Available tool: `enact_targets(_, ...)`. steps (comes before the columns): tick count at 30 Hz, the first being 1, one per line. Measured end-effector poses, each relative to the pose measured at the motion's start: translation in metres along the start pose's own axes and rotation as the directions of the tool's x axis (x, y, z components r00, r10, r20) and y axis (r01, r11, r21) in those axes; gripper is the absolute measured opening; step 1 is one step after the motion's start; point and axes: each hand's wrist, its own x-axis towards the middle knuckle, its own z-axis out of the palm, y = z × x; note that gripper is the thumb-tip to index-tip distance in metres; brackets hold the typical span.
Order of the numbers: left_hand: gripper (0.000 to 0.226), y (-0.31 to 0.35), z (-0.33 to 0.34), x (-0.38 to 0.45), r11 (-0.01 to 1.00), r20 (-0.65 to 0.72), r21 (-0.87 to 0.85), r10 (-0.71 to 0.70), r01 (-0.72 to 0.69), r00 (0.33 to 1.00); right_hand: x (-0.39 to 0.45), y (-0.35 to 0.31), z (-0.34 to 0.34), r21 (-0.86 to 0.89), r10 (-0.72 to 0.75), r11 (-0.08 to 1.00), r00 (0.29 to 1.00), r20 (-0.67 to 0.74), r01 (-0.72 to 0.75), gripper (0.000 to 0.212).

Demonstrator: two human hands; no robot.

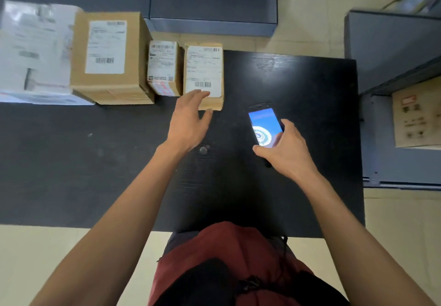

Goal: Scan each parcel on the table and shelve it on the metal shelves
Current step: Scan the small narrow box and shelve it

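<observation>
Overhead view of a black desk (298, 86) carrying four parcels in a row along its far edge. From the far left corner: a white plastic-wrapped parcel (35, 52), blurred; a large cardboard box (109, 57) with a white label; a small taped box (163, 67); and a narrow cardboard box (204, 71) near the middle of the far edge. The left hand (188, 119), fingers spread and relaxed, reaches to the near end of the narrow cardboard box, fingertips over its label; actual contact cannot be confirmed. The right hand (286, 148) grips a smartphone (265, 126), screen lit, above the desk's right half. Grey metal shelves (391, 50) stand beside the right edge, with a printed carton (416, 119) on a lower level.
</observation>
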Motion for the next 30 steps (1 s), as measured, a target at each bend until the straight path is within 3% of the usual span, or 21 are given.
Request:
enact_targets(6, 0.050, -0.037, -0.009, 0.024, 0.993, 0.041, 0.115, -0.019, 0.014, 0.999, 0.003, -0.055, 0.006, -0.009, -0.002, 1.000, 0.998, 0.062, 0.002, 0.105)
enact_targets(14, 0.047, -0.067, -0.009, 0.023, 0.999, 0.086, 0.047, 0.006, -0.010, 0.996, -0.002, -0.094, 0.033, -0.066, 0.009, 0.998, 0.995, 0.103, -0.002, 0.103)
enact_targets(21, 0.053, -0.076, -0.013, 0.025, 0.991, 0.164, 0.112, 0.050, -0.069, 0.985, -0.001, -0.109, 0.046, -0.093, 0.053, 0.995, 0.991, 0.127, -0.041, 0.107)
enact_targets(30, 0.055, -0.079, -0.012, 0.023, 0.993, 0.191, 0.114, 0.020, -0.043, 0.981, -0.005, -0.106, 0.044, -0.115, 0.089, 0.990, 0.989, 0.115, -0.076, 0.102)
